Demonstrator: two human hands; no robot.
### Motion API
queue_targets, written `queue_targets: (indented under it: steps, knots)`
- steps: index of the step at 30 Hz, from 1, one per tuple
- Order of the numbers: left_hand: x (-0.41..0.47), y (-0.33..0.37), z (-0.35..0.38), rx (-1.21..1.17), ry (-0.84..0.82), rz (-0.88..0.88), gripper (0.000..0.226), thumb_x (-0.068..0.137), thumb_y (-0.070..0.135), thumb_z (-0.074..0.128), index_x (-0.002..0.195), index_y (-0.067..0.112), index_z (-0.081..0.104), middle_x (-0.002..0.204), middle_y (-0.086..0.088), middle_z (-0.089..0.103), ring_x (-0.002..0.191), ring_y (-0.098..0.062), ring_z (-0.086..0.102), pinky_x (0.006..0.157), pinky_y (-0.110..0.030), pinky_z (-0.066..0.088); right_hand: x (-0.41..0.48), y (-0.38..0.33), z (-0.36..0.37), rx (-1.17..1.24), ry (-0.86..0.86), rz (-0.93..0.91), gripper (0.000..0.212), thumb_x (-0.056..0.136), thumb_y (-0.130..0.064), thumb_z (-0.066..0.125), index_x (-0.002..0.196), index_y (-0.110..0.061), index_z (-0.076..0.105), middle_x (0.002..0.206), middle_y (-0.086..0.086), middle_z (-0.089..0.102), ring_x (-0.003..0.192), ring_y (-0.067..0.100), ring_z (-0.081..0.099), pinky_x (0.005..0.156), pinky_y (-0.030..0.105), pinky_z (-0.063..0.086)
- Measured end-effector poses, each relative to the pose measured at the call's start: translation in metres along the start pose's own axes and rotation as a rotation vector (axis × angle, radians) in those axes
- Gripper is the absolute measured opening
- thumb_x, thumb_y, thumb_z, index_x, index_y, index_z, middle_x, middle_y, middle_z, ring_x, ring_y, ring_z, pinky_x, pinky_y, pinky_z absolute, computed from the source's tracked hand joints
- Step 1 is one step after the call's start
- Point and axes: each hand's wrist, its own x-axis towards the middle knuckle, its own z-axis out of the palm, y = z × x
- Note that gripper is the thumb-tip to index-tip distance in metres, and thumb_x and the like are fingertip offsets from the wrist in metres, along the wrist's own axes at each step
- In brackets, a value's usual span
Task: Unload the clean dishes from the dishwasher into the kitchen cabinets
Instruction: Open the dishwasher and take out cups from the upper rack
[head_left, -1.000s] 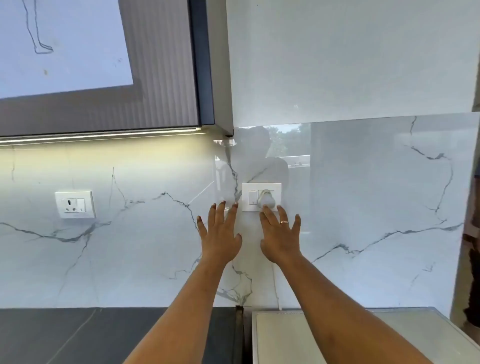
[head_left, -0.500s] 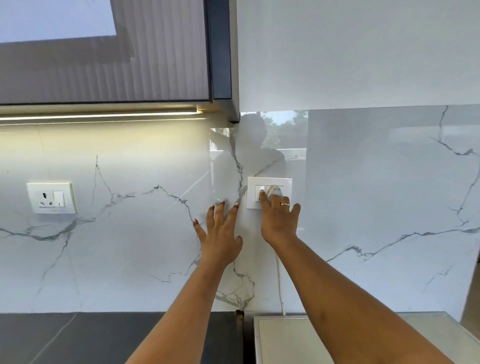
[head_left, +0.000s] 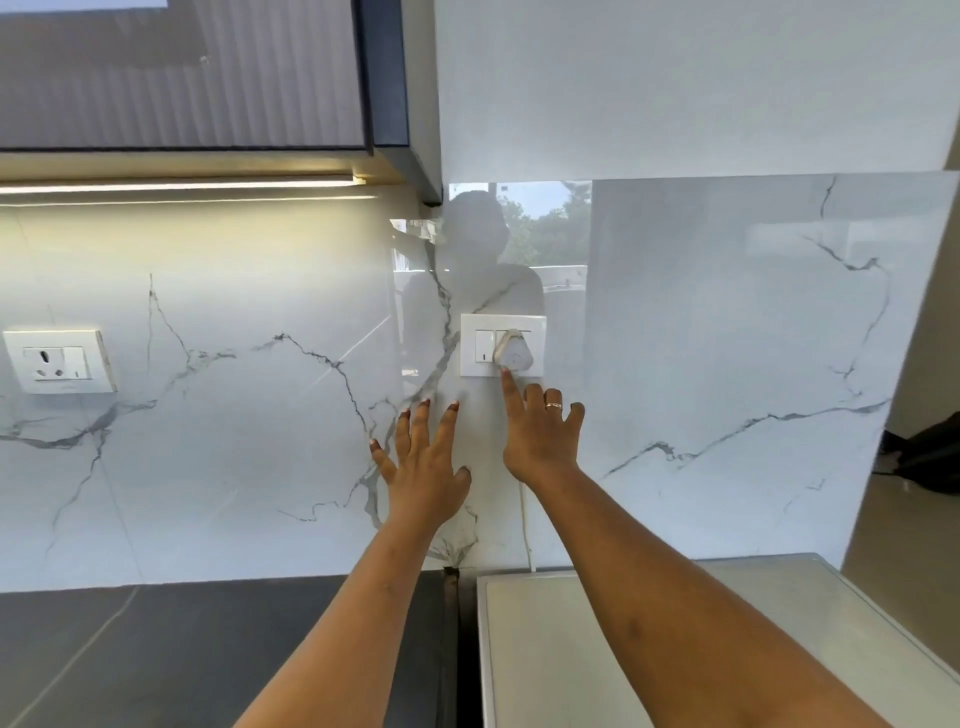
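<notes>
White plug (head_left: 513, 356) at 12 o'clock from your right hand (head_left: 540, 441), straight index touching it; left hand (head_left: 426, 457) spread open, empty.

**rigwatcher:** how are the hands sitting on your end?

**me:** I've got both bare forearms reaching up and forward, side by side. My left hand (head_left: 423, 462) is flat, back toward the camera, fingers straight and a bit spread, thumb out to the right. On my right hand (head_left: 543, 436) the index finger (head_left: 511, 392) pokes straight out, the rest are half curled, gripping nothing.

**rigwatcher:** hands touching?

**me:** nope, close but apart.
</notes>
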Motion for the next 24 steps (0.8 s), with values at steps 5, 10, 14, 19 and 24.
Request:
queue_targets:
  steps: [5,10,14,19,24]
  knots:
    - [-0.039,0.022,0.018,-0.093,-0.055,0.019,0.082,0.089,0.037,0.05,0.147,0.042,-0.007,0.158,0.004,-0.013,0.145,-0.023,-0.016,0.111,-0.059,-0.009,-0.062,0.025,0.02,0.075,-0.119,0.1,0.095,0.085,-0.017,0.054,0.15,-0.026,-0.015,0.148,0.007,0.024,0.137,0.03,0.022,0.11,0.053,0.02]
    - [-0.095,0.057,0.051,-0.118,-0.14,0.093,0.079,0.091,0.04,0.049,0.148,0.039,-0.006,0.158,0.004,-0.014,0.146,-0.022,-0.015,0.112,-0.059,-0.007,-0.134,0.053,0.052,0.117,-0.184,0.2,0.091,0.089,-0.026,0.053,0.15,-0.026,-0.014,0.15,0.007,0.023,0.138,0.03,0.022,0.109,0.053,0.019]
    - [-0.159,0.089,0.088,-0.214,-0.241,0.091,0.076,0.092,0.037,0.049,0.148,0.039,-0.002,0.159,0.005,-0.009,0.147,-0.021,-0.01,0.112,-0.06,-0.003,-0.2,0.084,0.079,0.079,-0.275,0.278,0.086,0.093,-0.036,0.05,0.15,-0.026,-0.014,0.152,0.007,0.023,0.14,0.031,0.024,0.109,0.055,0.018]
    - [-0.246,0.114,0.11,-0.223,-0.352,0.115,0.073,0.093,0.036,0.049,0.149,0.037,0.001,0.159,0.004,-0.004,0.147,-0.02,-0.007,0.113,-0.058,-0.001,-0.287,0.129,0.077,0.05,-0.397,0.387,0.084,0.093,-0.027,0.049,0.151,-0.025,-0.011,0.156,0.005,0.015,0.144,0.029,0.016,0.112,0.055,0.013]
    - [-0.345,0.133,0.099,-0.174,-0.441,0.174,0.073,0.093,0.038,0.048,0.149,0.038,0.001,0.159,0.005,-0.004,0.147,-0.019,-0.007,0.114,-0.057,-0.002,-0.387,0.167,0.054,0.045,-0.461,0.472,0.08,0.094,-0.027,0.044,0.151,-0.024,-0.011,0.155,0.003,0.016,0.143,0.026,0.017,0.112,0.054,0.013]
